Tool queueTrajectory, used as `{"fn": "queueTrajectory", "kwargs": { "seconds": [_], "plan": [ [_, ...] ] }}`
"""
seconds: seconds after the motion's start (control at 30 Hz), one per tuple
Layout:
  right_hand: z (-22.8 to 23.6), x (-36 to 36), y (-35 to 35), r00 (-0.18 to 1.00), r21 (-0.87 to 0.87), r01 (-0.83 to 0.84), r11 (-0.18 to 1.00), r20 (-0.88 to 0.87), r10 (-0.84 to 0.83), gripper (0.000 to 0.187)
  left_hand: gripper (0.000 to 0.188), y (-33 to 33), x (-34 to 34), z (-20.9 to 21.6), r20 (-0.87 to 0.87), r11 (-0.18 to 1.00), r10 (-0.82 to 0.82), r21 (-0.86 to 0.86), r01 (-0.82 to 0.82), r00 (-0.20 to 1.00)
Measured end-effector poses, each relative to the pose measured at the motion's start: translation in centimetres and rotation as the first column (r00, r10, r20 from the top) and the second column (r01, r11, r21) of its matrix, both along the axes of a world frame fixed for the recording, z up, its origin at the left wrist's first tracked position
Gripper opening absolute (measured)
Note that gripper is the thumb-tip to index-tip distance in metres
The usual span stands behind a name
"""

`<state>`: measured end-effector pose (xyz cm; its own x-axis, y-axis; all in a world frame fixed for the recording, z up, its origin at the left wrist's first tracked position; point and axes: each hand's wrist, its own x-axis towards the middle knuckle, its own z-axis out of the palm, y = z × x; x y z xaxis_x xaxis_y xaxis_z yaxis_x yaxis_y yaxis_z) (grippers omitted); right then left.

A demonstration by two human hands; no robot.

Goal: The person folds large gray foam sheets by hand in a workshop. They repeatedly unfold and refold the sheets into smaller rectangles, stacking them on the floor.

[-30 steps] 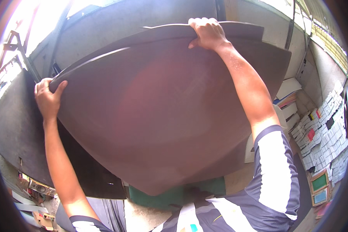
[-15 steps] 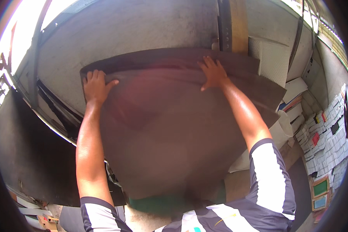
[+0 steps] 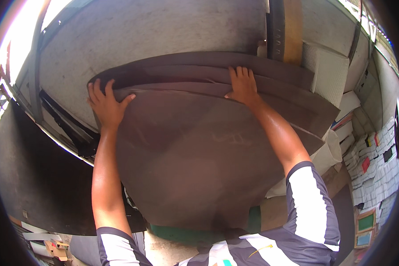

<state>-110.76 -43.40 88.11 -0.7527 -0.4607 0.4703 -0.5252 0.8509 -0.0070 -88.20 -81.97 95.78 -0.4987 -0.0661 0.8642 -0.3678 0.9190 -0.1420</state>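
Observation:
Several large dark brown sheets (image 3: 181, 133) stand overlapped in front of me, their curved top edges fanned one behind another. At their upper left corner is my left hand (image 3: 107, 103), open, fingers spread across the edges and thumb stretched out by the front sheet's edge. My right hand (image 3: 244, 86) lies over the top edges farther right. Its fingers are stretched out over the rear sheets (image 3: 283, 88), with the thumb near the front sheet's edge. Faint pale marks (image 3: 232, 138) show on the front sheet. The palms hide parts of the edges beneath them.
Behind the sheets is a grey wall (image 3: 173, 29) with a wooden upright (image 3: 292, 31). White textured panels (image 3: 328, 73) lean at the right, near stacked white bundles (image 3: 372, 164) and small framed pieces (image 3: 365, 228). A large black sheet (image 3: 40, 177) stands at the left; green material (image 3: 181, 234) shows below.
The sheets' top edges have spread apart, with the front one lower and nearer me. My right hand's fingers have drawn closer together; my left hand has shifted slightly outward. The view has turned a little.

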Motion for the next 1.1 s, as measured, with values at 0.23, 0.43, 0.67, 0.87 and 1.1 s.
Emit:
{"fn": "queueTrajectory", "kwargs": {
  "seconds": [0.23, 0.43, 0.67, 0.87, 1.1],
  "plan": [
    [-6.3, 3.1, -0.7, 0.939, -0.004, -0.29, 0.957, -0.197, 0.283, 0.124, 0.137, -5.2, 7.0, -12.2, -0.245, 0.554, -0.354, 0.722, 0.414, 0.903],
    [-8.5, 5.3, -7.0, 0.951, -0.16, -0.293, 0.943, -0.149, 0.271, 0.129, 0.157, -11.0, 17.6, -31.7, -0.311, 0.16, -0.407, 0.901, 0.402, 0.859],
    [-8.4, 3.0, -8.7, 0.762, -0.119, -0.501, 0.857, -0.531, 0.371, 0.139, 0.156, -10.9, 21.3, -42.5, -0.103, 0.26, -0.436, 0.937, 0.235, 0.894],
    [-9.3, 0.5, -11.8, 0.806, -0.014, -0.312, 0.95, -0.532, 0.257, 0.127, 0.114, -10.5, 22.8, -41.8, 0.043, 0.278, -0.153, 0.961, 0.001, 0.987],
    [-10.9, -3.9, -12.4, 0.906, -0.059, -0.257, 0.965, -0.363, 0.219, 0.109, 0.085, -0.7, 26.4, -40.9, 0.035, 0.407, 0.039, 0.912, -0.048, 0.999]
  ]
}}
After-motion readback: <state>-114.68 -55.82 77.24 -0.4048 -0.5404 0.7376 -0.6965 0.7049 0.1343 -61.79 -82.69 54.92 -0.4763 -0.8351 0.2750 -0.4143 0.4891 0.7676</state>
